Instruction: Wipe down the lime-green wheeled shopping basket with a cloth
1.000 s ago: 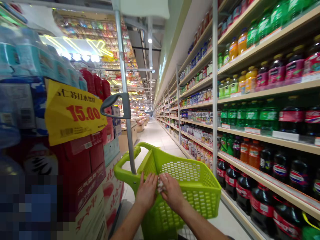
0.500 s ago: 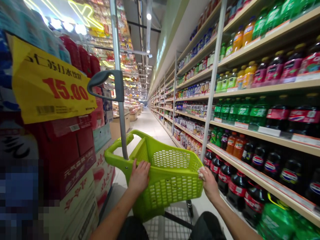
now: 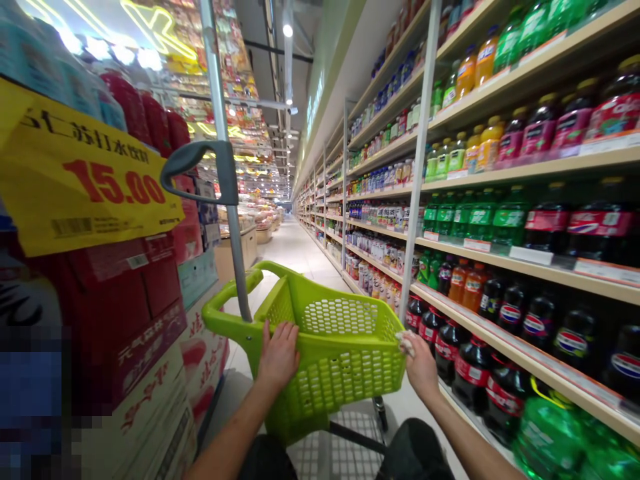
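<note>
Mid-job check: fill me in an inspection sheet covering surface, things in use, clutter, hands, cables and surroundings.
Surface: pale floor.
Things in use: green cart; white crumpled wad, material unclear.
Clutter: stacked cartons and yellow price sign at left.
Hands: left hand lies on the cart's near rim, fingers extended; right hand pinches the wad at the cart's right end.
Cables: nothing seen.
Surroundings: shelves of drinks bottles at right.

Left hand [image 3: 280, 355] on basket [image 3: 347, 377]; right hand [image 3: 421, 365] holding wad [image 3: 407, 345].
</note>
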`<move>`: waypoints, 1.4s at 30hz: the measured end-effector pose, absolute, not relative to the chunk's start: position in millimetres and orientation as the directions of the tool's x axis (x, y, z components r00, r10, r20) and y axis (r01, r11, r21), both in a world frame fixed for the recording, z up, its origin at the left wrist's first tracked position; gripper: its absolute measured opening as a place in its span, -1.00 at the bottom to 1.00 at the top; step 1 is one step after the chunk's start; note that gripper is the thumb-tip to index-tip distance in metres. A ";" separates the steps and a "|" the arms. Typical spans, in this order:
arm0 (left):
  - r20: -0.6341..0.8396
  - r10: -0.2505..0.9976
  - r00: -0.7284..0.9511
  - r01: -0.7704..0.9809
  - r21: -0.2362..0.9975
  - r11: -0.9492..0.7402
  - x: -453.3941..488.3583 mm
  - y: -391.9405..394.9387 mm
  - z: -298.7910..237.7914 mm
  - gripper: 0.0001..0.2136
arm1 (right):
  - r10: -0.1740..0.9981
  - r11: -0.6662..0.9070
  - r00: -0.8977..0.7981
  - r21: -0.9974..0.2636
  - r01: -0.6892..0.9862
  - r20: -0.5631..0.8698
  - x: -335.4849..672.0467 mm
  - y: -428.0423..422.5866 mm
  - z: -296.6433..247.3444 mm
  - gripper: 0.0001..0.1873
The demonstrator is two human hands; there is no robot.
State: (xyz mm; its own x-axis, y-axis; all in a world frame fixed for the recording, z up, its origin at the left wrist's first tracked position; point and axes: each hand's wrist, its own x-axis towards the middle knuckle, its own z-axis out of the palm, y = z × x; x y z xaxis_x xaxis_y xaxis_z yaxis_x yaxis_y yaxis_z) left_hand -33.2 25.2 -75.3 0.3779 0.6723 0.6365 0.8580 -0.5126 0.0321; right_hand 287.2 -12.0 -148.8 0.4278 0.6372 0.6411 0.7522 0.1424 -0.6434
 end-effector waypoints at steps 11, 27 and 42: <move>-0.083 0.952 0.296 -0.156 0.979 0.134 64.9 -21.6 -129.9 -0.60 | 0.879 0.341 0.237 -0.892 0.298 0.415 160.1 -28.0 -117.1 -0.65; -0.216 0.939 0.269 -0.181 0.946 0.270 -39.8 -23.7 -82.4 -0.89 | 0.393 0.767 -0.423 -0.038 0.640 0.816 104.6 -3.7 -138.4 -0.42; 0.275 0.869 -0.412 0.206 0.957 -0.205 -117.6 5.7 -80.6 -0.74 | 0.139 0.761 -0.655 0.343 0.551 0.743 25.7 28.8 -153.4 -0.72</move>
